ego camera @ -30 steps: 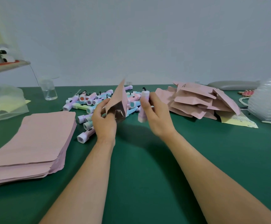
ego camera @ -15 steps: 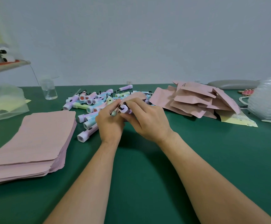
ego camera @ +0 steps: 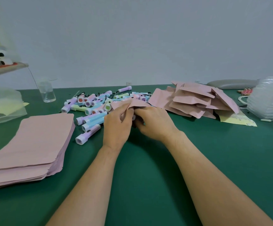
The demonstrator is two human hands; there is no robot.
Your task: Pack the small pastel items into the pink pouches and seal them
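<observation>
We see both hands meeting over the middle of the green counter [ego camera: 148, 185], working one pink pouch [ego camera: 130, 104]. The left hand [ego camera: 116, 128] has its fingers curled, pinching the pouch's near edge; the right hand [ego camera: 153, 123] grips the same edge from the other side, fingers closed on it. The pouch lies tilted just above the counter, and we cannot see what is inside it; a sliver of something pale shows between the two hands.

Just behind the hands, toward the far edge, the small pastel items [ego camera: 93, 110] lie in a loose pile, lilac, blue, green and pink tubes with black cords. At the left edge sits a neat stack of flat pouches [ego camera: 34, 144]. Toward the far right corner lies a heap of puffed pouches [ego camera: 196, 101], their contents hidden. A clear cup [ego camera: 47, 92] stands near the far left corner; we cannot tell whether it holds anything. Beside it, a clear bag [ego camera: 2, 110] holds something pale yellow.
</observation>
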